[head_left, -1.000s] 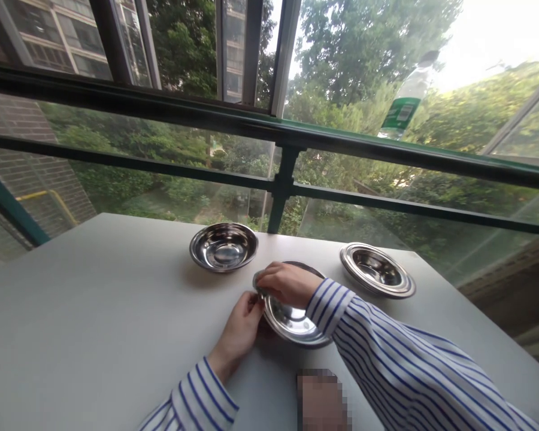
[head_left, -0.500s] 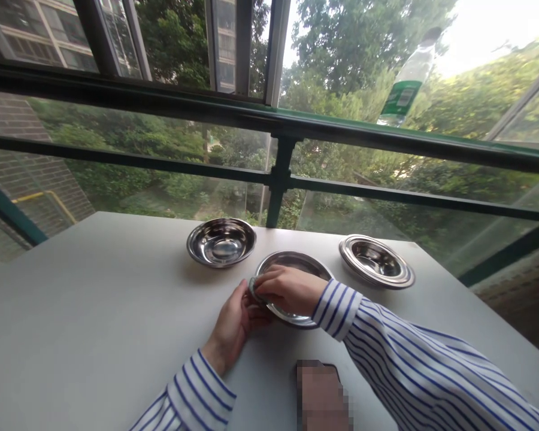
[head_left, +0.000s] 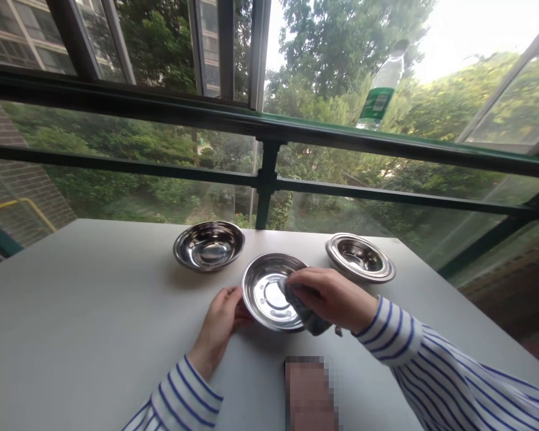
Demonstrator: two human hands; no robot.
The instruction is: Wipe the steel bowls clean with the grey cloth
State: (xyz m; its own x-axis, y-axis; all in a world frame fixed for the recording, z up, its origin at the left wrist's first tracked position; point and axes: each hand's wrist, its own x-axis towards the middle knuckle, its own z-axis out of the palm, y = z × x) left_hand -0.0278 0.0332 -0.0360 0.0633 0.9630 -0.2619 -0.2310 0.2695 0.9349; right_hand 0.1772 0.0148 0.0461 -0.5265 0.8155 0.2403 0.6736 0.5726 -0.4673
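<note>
In the middle of the table stands a shiny steel bowl (head_left: pixel 259 302), with round marks on its inner bottom. My left hand (head_left: pixel 220 326) grips the bowl's left rim, thumb along the outside and the other fingers partly hidden beneath it. Over the bowl's right side, my right hand (head_left: pixel 335 296) is closed on a dark grey-green cloth (head_left: pixel 312 317). The cloth hangs across the right rim and touches the inside of the bowl.
A second steel bowl (head_left: pixel 209 245) sits at the back left, and stacked steel bowls (head_left: pixel 360 257) at the back right. A blurred, phone-like object (head_left: pixel 309 395) lies at the front of the white table (head_left: pixel 94 323). A green-labelled bottle (head_left: pixel 379 96) stands on the railing (head_left: pixel 323 131).
My right hand has moved with the cloth from the bowl's left rim to its right side, uncovering the bowl's inside. My left hand stays at the left rim. The view has shifted slightly.
</note>
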